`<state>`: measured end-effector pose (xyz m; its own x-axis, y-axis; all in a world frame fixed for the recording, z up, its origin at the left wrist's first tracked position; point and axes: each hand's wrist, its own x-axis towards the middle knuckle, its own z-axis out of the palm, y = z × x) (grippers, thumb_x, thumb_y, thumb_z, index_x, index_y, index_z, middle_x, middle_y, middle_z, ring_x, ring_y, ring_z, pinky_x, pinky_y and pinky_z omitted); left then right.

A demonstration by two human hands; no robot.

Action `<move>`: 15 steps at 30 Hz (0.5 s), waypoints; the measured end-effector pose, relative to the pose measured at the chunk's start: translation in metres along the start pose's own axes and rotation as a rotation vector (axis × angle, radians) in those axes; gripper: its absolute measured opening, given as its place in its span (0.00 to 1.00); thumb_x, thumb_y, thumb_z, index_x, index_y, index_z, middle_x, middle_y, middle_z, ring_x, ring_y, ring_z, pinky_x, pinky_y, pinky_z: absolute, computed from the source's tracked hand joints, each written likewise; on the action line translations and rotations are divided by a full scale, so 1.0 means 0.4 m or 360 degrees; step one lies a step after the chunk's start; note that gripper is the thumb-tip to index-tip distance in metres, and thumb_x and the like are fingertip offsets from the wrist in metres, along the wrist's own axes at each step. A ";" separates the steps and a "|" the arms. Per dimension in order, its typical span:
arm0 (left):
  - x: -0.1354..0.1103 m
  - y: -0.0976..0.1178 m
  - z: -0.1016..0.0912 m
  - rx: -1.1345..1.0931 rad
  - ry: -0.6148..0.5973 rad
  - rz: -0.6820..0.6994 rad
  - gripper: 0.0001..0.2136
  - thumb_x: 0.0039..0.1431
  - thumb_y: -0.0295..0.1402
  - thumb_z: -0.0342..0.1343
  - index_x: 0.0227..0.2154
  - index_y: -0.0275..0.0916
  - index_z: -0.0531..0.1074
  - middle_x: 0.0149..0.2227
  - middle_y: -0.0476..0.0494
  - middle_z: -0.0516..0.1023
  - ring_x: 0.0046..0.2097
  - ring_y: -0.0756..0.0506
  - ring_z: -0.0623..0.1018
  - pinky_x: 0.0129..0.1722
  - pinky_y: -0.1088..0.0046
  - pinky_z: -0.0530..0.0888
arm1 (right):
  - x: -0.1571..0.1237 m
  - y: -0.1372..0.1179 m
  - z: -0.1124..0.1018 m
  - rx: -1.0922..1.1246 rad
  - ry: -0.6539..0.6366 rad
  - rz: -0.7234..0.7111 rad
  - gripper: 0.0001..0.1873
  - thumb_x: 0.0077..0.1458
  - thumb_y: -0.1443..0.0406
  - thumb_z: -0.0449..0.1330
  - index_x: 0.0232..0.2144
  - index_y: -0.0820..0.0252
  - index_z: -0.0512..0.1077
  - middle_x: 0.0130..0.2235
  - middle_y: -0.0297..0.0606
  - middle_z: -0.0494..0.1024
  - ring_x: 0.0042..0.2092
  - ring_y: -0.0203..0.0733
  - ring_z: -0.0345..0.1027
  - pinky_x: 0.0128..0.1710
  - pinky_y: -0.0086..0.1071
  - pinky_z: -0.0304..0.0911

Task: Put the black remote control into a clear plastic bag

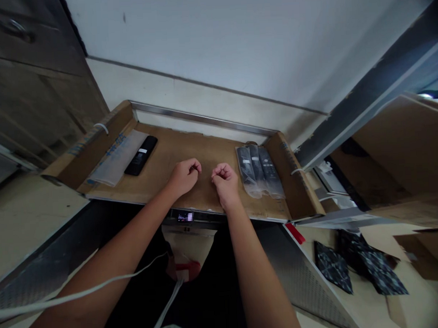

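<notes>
My left hand hovers over the middle of the cardboard-lined workbench, its fingers curled toward the thumb with nothing visible in them. Opposite it, a small gap away, my right hand is also curled closed, and I see nothing held there. To the left lies a bare black remote control with a white label. It rests beside a flat, frosted plastic sleeve with blue print. On the right, three remotes in frosted sleeves lie side by side, nearest to my right hand.
Raised cardboard sides bound the bench at left and right. A metal rail runs along the back. A white cable crosses my left forearm. Dark patterned bags and a large cardboard box are at right.
</notes>
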<state>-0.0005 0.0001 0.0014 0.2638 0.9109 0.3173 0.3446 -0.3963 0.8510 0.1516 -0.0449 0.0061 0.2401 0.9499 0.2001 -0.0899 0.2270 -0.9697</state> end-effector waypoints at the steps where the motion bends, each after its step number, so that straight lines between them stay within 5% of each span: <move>1: 0.000 0.000 -0.001 0.0000 0.0001 0.0000 0.10 0.49 0.21 0.47 0.26 0.38 0.71 0.23 0.51 0.73 0.27 0.51 0.71 0.29 0.76 0.66 | 0.000 0.001 0.000 -0.0006 -0.0005 0.0005 0.07 0.37 0.68 0.54 0.26 0.56 0.64 0.25 0.27 0.67 0.27 0.33 0.57 0.28 0.28 0.51; 10: -0.013 0.006 -0.013 -0.0055 0.0047 0.0076 0.09 0.50 0.21 0.47 0.27 0.38 0.70 0.25 0.50 0.73 0.28 0.50 0.71 0.31 0.74 0.67 | 0.001 -0.001 0.002 0.0029 0.0026 0.0074 0.07 0.35 0.67 0.55 0.24 0.56 0.63 0.24 0.27 0.65 0.26 0.32 0.53 0.26 0.27 0.47; 15: -0.012 -0.009 -0.172 0.0647 0.0330 0.0244 0.07 0.51 0.22 0.53 0.33 0.39 0.70 0.36 0.43 0.73 0.41 0.43 0.73 0.44 0.65 0.69 | 0.007 0.007 0.001 0.0061 0.0053 0.0129 0.07 0.35 0.66 0.56 0.23 0.56 0.62 0.23 0.26 0.64 0.25 0.31 0.52 0.25 0.26 0.45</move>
<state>-0.0648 0.0051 0.0257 0.1683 0.8259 0.5381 0.6511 -0.5030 0.5683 0.1518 -0.0415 0.0040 0.2627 0.9579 0.1158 -0.1469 0.1583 -0.9764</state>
